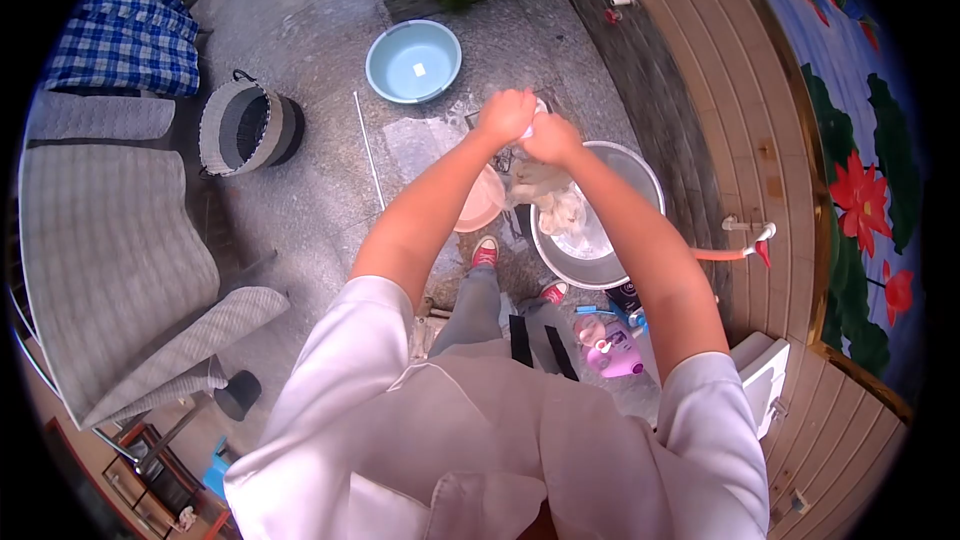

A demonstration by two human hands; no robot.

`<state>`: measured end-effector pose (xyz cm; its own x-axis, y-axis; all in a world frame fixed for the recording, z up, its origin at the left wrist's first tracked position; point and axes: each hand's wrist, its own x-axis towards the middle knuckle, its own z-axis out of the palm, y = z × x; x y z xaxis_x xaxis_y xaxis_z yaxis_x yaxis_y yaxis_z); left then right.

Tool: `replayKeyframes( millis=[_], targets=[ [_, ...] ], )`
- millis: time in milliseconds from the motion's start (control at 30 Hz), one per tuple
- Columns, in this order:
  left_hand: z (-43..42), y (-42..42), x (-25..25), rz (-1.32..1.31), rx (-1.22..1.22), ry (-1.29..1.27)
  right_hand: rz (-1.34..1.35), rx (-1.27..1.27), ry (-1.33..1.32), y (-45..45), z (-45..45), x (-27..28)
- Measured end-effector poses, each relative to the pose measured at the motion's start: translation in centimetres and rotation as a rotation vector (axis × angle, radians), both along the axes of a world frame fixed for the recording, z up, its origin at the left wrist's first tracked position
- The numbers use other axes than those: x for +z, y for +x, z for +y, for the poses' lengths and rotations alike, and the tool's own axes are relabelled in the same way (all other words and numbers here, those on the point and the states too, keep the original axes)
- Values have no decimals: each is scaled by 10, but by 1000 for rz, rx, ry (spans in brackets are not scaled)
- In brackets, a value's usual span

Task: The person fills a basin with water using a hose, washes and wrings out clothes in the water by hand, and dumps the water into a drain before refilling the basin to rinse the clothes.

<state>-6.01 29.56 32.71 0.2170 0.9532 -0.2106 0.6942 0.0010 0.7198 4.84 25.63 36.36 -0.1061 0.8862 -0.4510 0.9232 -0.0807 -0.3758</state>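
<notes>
While both fists met out in front of the body, the pale cloth [538, 183] hung below them toward the large grey basin [647, 186]. Left hand [505, 115]: fingers curled closed on a bunched white end of it. Right hand [554, 138]: likewise closed on the cloth, just beside the left; the exact finger placement could not be told.

Handling (judged): limp and soft, thin enough to look partly see-through. If wet, it would have been slippery and heavier than its bulk suggested. A full-palm hold on gathered folds seemed sounder than a pinch at one edge, where thin fabric might stretch or tear.

Containers: the grey basin held a crumpled beige bundle [562, 212] and something whitish at the bottom, liquid or fabric unclear; whether bundle and hanging cloth were one piece could not be settled. Pink basin [484, 202] near the feet, partly hidden by the left forearm; contents not readable. Light-blue basin [395, 65], farther out, showed a small white patch on its floor. Woven basket [248, 130], well to the left: dark interior, contents indistinct.
</notes>
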Motion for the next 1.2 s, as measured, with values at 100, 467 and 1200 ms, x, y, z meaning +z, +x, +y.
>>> replayKeyframes(
  millis=[100, 467, 1200],
  targets=[
    [-6, 7, -6, -30, -25, 76, 48, 29, 45, 8, -6, -9],
    [-23, 1, -16, -899, 47, -768, -100, -124, 13, 147, -78, 9],
    [-188, 37, -344, 509, -345, -370, 237, -636, -92, 253, -348, -333]
  ],
)
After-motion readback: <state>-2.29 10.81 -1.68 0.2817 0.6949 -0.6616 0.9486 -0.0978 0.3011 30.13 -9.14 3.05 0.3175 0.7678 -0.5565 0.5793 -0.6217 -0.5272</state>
